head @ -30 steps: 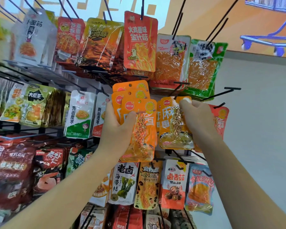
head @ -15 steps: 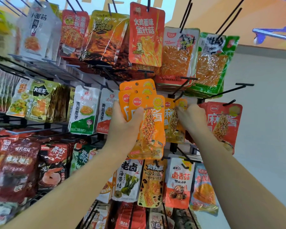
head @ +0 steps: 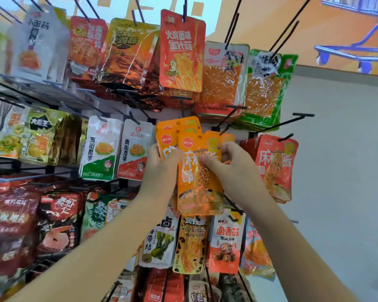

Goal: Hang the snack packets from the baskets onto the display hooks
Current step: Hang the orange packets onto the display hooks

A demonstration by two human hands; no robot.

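Observation:
My left hand (head: 160, 168) grips a fanned stack of orange snack packets (head: 198, 177) in front of the rack, thumb across the front packet. My right hand (head: 231, 171) pinches the front orange packet at its upper right, thumb on its face. Just behind my right hand a black display hook (head: 224, 129) carries more orange packets, mostly hidden. A red packet of the same kind (head: 275, 164) hangs on the hook to the right.
Rows of hung snack packets fill the rack above, left and below. An empty black hook (head: 288, 122) juts out at the upper right. A grey wall (head: 347, 171) lies to the right. No basket is in view.
My right hand has let go of the orange packet hung on the hook and come left onto the front packet of the stack in my left hand.

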